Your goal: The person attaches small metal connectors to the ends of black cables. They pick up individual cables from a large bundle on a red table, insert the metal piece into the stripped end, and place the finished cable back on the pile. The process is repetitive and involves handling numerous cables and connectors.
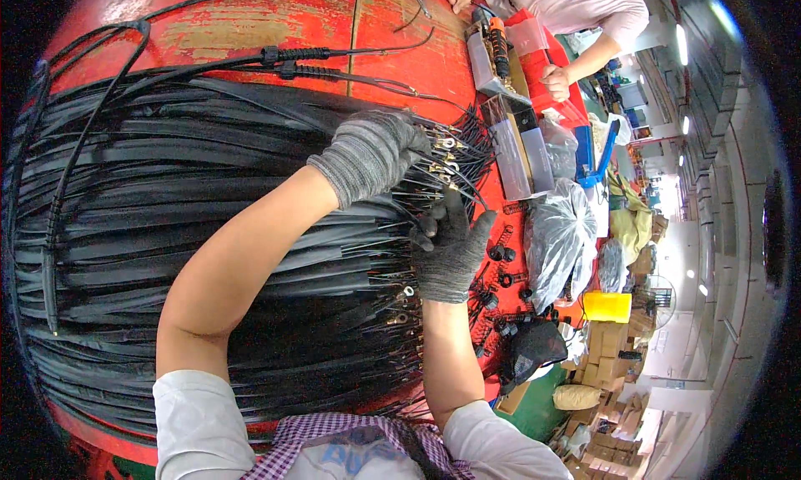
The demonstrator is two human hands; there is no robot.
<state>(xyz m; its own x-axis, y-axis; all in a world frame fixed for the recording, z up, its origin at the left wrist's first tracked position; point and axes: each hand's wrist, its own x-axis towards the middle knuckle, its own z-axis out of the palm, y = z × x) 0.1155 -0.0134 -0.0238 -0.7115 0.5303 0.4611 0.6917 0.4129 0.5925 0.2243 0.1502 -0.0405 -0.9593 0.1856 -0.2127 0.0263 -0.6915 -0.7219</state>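
Note:
A broad bundle of black cables [200,188] lies side by side across a worn red table [242,33]. My left hand [375,150], in a grey striped knit glove, is closed around thin cable ends at the bundle's right side. Just beyond its fingers, metal ring terminals [449,144] stick out in a cluster. Below them is my right hand [450,246], in a darker grey glove, its thumb and forefinger apart and the other fingers bent. The right fingertips are close to the terminals; whether they touch any cannot be made out.
Two cables with ribbed black sleeves [292,61] lie beyond the bundle. Clear plastic bins [519,150], a clear bag [561,238] and small black coiled parts [503,255] line the table's right side. Across it, a co-worker's hand [556,83] rests by a red bin [570,104].

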